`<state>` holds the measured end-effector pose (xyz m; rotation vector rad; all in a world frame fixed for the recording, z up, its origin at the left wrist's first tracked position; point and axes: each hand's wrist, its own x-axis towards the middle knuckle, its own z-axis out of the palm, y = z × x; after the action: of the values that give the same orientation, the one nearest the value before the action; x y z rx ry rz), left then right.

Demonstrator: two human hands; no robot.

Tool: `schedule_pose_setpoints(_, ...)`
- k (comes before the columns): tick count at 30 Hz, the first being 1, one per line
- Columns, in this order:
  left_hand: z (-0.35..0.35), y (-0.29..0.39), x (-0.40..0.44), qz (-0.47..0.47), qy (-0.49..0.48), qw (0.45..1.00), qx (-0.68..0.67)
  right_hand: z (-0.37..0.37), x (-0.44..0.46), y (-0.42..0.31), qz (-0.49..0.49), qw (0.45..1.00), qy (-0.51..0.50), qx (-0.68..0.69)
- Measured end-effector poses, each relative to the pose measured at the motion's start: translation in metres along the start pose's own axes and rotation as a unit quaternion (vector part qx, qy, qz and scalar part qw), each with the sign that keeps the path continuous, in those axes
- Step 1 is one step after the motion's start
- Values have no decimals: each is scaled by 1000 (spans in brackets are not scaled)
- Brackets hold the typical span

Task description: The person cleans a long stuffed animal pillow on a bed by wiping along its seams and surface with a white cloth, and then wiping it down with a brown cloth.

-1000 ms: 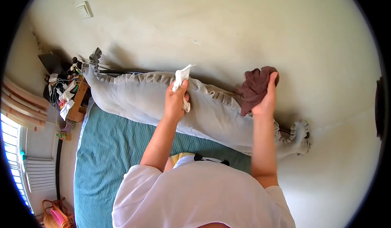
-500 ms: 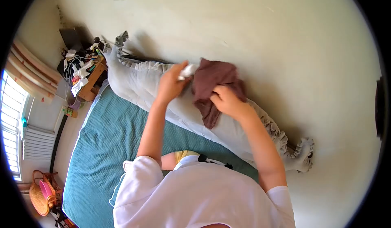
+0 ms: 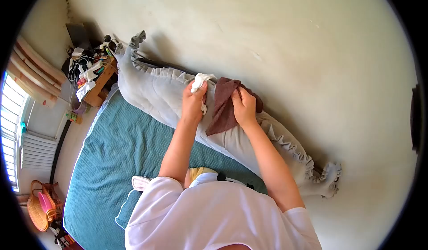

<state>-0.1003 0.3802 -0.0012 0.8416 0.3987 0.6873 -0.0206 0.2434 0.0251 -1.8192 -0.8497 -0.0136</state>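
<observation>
Crumpled white tissue (image 3: pixel 201 81) sticks out of my left hand (image 3: pixel 193 100), whose fingers are wrapped round it; a strip of it hangs below the palm. My right hand (image 3: pixel 244 107) pinches a dark brown cloth (image 3: pixel 221 109), which hangs down in a point on its left side. Both hands are held side by side over the grey headboard cover (image 3: pixel 156 87) with ruffled edges. Whether the cloth touches the cover I cannot tell.
A teal quilted bedspread (image 3: pixel 111 147) lies below the headboard. To the left stands a cluttered wooden bedside table (image 3: pixel 100 87) with cables and papers. A woven basket (image 3: pixel 38 212) is at lower left. The pale wall (image 3: pixel 312 62) rises behind the headboard.
The brown cloth has swung lower and now hangs in a narrower fold from my right hand. My left hand has moved slightly right and down, and more of the white tissue shows.
</observation>
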Motion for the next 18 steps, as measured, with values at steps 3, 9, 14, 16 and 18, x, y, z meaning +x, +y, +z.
schedule_pose_setpoints(3,-1,-1,0,7,-28,999,-14,3,-6,10,19,996,31,83)
schedule_pose_setpoints(9,-4,2,2,19,-43,999,1,-15,-7,-3,74,941,85,318)
schedule_pose_setpoints(14,-25,45,-1,98,-27,995,3,-36,3,-52,-75,996,-12,50)
schedule_pose_setpoints(16,-31,59,-6,111,50,988,96,-28,12,-72,-142,974,-103,-147)
schedule_pose_setpoints(18,-36,52,-3,139,60,965,215,-2,15,-73,-189,951,-129,-210)
